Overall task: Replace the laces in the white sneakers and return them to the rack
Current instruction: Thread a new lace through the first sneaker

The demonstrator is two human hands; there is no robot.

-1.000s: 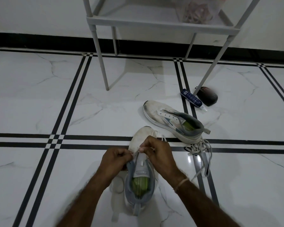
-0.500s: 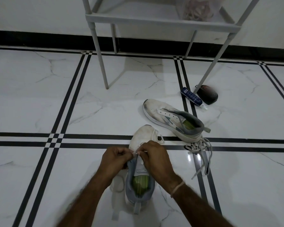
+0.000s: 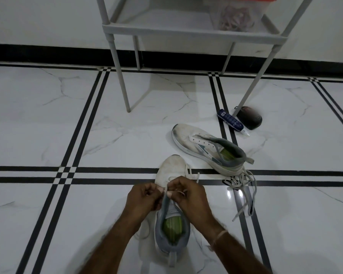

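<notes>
Glossy marble floor (image 3: pixel 48 119), scuffed sneaker (image 3: pixel 186 135)

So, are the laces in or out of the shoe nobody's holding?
Out. The far sneaker has eyelets that look empty, and a loose lace pile lies on the floor beside its heel.

White near sneaker (image 3: pixel 169 169), white far sneaker (image 3: pixel 186 135), both grey-collared, green inside; white marble floor (image 3: pixel 48 125) striped black; grey rack (image 3: pixel 186 29).
</notes>
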